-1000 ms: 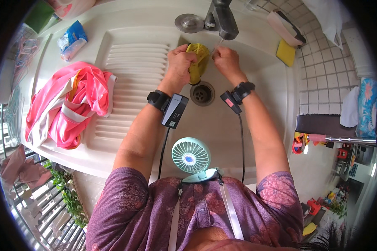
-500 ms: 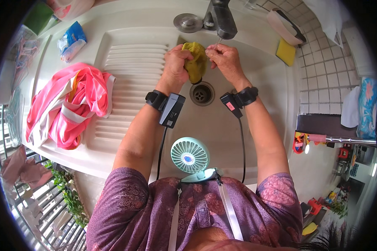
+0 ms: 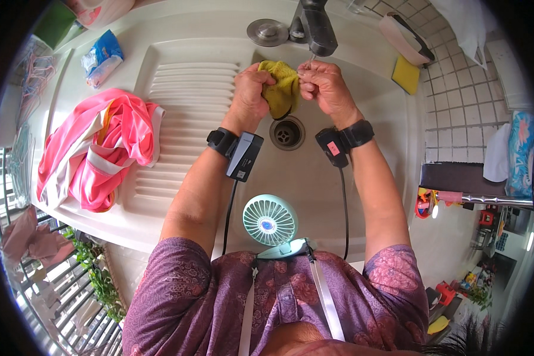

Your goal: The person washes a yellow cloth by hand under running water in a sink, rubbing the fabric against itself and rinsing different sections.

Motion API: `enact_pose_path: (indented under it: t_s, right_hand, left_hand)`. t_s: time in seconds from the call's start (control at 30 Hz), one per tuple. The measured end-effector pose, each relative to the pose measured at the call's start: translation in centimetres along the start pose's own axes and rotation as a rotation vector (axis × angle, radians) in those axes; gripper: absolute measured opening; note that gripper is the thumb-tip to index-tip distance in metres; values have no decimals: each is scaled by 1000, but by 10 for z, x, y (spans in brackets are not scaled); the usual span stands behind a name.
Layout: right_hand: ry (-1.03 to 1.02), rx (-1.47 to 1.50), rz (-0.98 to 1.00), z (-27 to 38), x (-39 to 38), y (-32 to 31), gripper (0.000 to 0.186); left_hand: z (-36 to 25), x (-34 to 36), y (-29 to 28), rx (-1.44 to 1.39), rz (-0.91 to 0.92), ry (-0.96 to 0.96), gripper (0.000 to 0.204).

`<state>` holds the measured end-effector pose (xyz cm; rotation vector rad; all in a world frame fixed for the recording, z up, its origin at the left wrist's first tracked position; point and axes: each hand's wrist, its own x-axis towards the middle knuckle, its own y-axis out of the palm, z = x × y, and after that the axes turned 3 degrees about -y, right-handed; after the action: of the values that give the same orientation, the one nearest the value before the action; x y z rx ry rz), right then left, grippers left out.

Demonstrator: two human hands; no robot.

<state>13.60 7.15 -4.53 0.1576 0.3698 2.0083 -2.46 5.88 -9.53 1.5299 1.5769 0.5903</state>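
Over the white sink, a wet-looking yellow-green cloth point(image 3: 280, 94) hangs bunched between my two hands, with a dark edge at its lower end. My left hand point(image 3: 250, 94) is closed round its left side. On the other side my right hand point(image 3: 327, 86) has its thumb and fingers pinched at the cloth's upper right edge. A thin stream of water falls from the dark faucet point(image 3: 321, 40) onto or just behind my right fingers. Just below the cloth lies the round drain point(image 3: 287, 133).
Pink and white fabric point(image 3: 101, 151) lies heaped on the ribbed washboard point(image 3: 187, 113) at left, below a blue-and-white packet point(image 3: 102, 58). A metal drain cover point(image 3: 267, 32) sits beside the faucet. On the right rim stands a yellow sponge point(image 3: 406, 75). A mint fan point(image 3: 270, 219) hangs at my chest.
My right hand has shifted slightly right and turned, its fingertips now at the cloth's edge. The cloth's upper right part is drawn a little toward it. My left hand stays nearly still.
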Motion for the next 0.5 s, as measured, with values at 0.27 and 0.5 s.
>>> enact_pose_path:
  t_s: [0.27, 0.5]
  right_hand:
    - [31, 357, -26, 10, -11, 12, 2]
    - [-21, 535, 60, -1, -13, 9, 27]
  left_hand:
    - [-2, -3, 6, 80, -89, 84, 21]
    - [-3, 0, -52, 1609, 193, 964, 18]
